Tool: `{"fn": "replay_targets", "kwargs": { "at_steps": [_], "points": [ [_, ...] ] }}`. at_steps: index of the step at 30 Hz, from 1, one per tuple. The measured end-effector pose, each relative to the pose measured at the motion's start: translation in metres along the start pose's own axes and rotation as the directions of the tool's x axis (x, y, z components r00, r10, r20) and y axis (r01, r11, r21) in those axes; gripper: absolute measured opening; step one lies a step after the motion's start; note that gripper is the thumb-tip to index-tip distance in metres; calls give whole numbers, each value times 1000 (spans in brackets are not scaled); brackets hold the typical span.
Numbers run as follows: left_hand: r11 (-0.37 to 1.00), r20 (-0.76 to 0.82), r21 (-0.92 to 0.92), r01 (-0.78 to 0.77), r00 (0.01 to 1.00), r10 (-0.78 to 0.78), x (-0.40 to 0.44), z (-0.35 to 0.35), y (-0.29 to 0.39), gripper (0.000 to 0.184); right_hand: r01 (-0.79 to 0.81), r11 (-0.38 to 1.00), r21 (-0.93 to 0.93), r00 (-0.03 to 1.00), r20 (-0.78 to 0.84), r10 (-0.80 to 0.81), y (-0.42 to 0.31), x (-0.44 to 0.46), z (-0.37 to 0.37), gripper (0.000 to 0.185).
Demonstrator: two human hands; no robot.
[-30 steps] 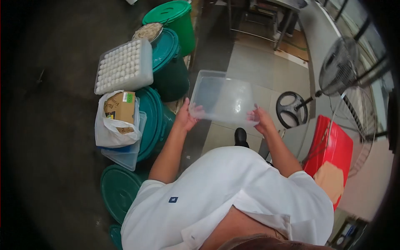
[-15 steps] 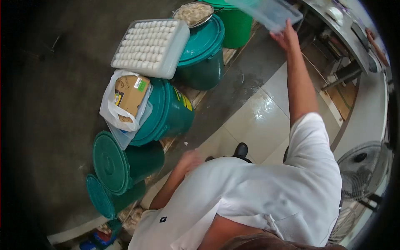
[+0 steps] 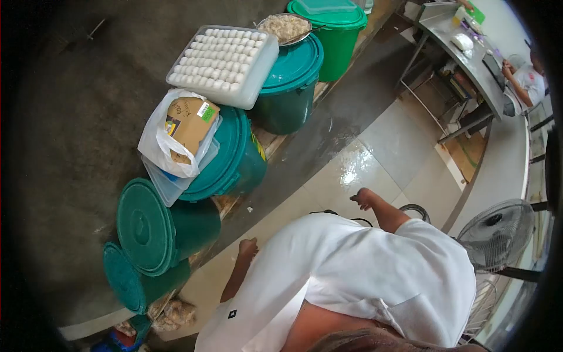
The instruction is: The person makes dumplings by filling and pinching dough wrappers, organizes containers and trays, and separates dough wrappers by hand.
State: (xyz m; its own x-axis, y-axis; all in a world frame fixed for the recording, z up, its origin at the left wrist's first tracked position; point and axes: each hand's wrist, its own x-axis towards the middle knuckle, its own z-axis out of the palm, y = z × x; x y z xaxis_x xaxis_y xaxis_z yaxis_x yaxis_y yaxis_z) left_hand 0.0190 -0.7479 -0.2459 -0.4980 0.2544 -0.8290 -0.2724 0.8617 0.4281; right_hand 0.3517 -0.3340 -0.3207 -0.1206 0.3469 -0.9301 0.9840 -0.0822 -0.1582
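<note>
My right hand (image 3: 366,199) hangs low in front of my body above the tiled floor. Its fingers look loosely apart and partly dark in shadow, and I make out nothing held. Lower on the left, my left hand (image 3: 248,247) is beside my shirt with the fingers curled in, seemingly around nothing. The closest thing to it is a lidded dark green bin (image 3: 196,226). At the top, a clear plastic piece (image 3: 328,6) lies on the lid of a bright green bin (image 3: 340,53), well away from both hands.
More teal-lidded bins (image 3: 287,105) stand in a row at left. They carry a tub of white balls (image 3: 220,61), a bowl of pale food (image 3: 285,28) and a bagged cardboard box (image 3: 190,126). A fan (image 3: 498,234) stands right; another person (image 3: 525,82) sits by the counter (image 3: 437,17).
My right hand has let go of the clear plastic piece and dropped back toward my body. The plastic piece is now on the bright green bin. My left hand has lowered slightly.
</note>
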Motion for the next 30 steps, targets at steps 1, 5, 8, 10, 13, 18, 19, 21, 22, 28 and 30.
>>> {"fn": "replay_targets", "kwargs": {
  "at_steps": [1, 5, 8, 10, 13, 18, 19, 21, 22, 28, 30],
  "points": [
    [1000, -15, -12, -17, 1000, 17, 5, -2, -6, 33, 12, 994, 104, 998, -63, -6, 12, -12, 7, 44],
    [969, -26, 203, -142, 988, 150, 43, -21, -21, 37, 45, 979, 200, 985, -174, -10, 20, -44, 23, 44],
    [646, 213, 555, -524, 841, 498, 90, -44, -42, 42, 82, 987, 140, 976, -211, -51, 1, -58, 34, 42],
    [975, -75, -8, -220, 973, 219, 83, -44, -35, 40, 274, 945, 177, 933, -289, -216, -20, -68, 53, 44],
    [975, -69, -74, -209, 977, 204, 74, -55, -45, 37, 293, 953, 75, 934, -234, -268, -49, -70, 82, 42],
    [964, 40, 122, -236, 972, 233, 87, -71, -105, 35, 363, 927, -97, 916, -143, -374, -69, -87, 126, 44],
    [936, 65, 231, -264, 964, 256, 85, -72, -114, 35, 320, 933, -166, 936, -98, -339, -69, -89, 129, 46],
    [876, 124, 383, -294, 956, 266, 85, -69, -129, 39, 286, 925, -250, 951, -42, -305, -69, -93, 136, 47],
    [836, 147, 457, -303, 953, 265, 77, -66, -125, 41, 263, 903, -339, 959, -12, -284, -65, -87, 139, 49],
    [790, 138, 515, -332, 942, 305, 11, -57, -92, 49, 496, 547, -675, 815, 145, -561, -126, -125, 172, 52],
    [755, 141, 514, -406, 909, 393, 32, -52, -109, 50, 590, 400, -702, 700, 196, -687, -158, -110, 197, 53]
  ]
}}
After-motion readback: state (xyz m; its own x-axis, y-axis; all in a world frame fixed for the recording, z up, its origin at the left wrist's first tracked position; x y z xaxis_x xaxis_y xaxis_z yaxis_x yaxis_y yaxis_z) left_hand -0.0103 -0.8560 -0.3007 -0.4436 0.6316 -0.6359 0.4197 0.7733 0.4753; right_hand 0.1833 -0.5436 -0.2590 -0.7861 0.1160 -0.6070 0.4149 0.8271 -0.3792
